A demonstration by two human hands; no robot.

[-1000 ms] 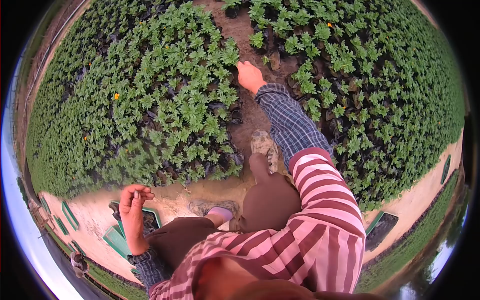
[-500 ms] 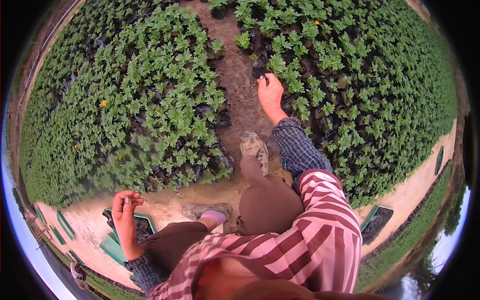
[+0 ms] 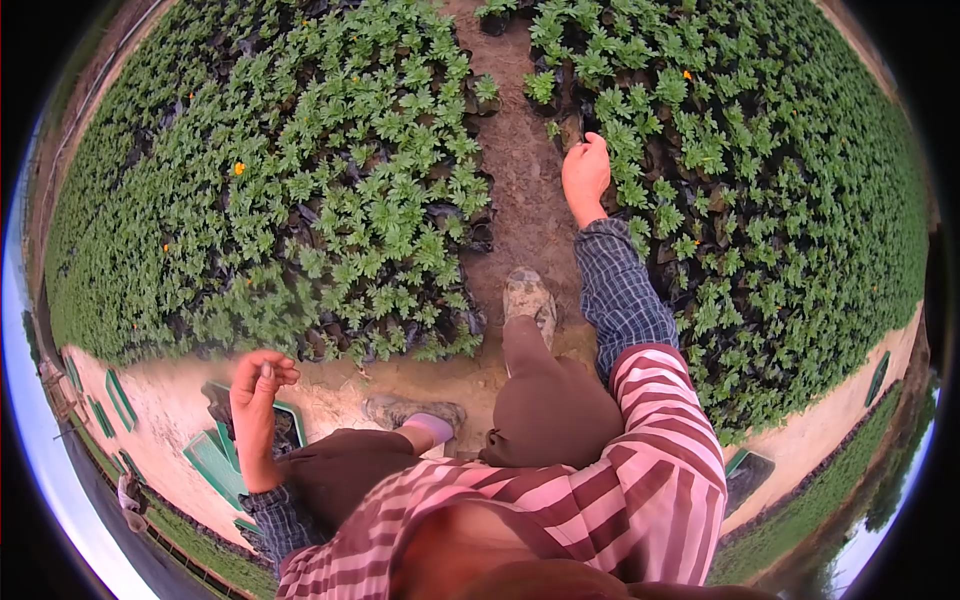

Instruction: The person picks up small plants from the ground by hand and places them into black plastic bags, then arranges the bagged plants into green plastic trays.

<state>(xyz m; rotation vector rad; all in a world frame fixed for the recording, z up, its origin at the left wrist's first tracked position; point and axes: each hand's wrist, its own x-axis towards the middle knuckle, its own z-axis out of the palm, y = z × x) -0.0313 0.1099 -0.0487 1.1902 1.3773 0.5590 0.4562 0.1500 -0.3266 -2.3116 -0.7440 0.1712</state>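
My right hand (image 3: 587, 177) reaches forward over the path edge, at the near corner of the right plant block (image 3: 740, 200). Its fingers are closed at the top of a dark plastic plant bag (image 3: 571, 130), with a small green sprig beside it; the fingertips are partly hidden. My left hand (image 3: 258, 395) is raised above the sandy ground at the lower left, fingers curled in and thumb against them. Whatever it may hold is too small to make out. Behind that hand lie a green crate (image 3: 290, 420) with dark contents and another green crate (image 3: 215, 465).
A bare soil path (image 3: 515, 150) runs between the right block and the left plant block (image 3: 370, 200), both of bagged green seedlings. My foot (image 3: 528, 297) is on the path, the other (image 3: 410, 410) on sand. Another crate (image 3: 745, 475) stands right; a person (image 3: 130, 497) is far left.
The view has shifted, so the plants appear farther right. My right hand stays by the path edge, now at a plant bag's top. My left hand keeps its curled shape.
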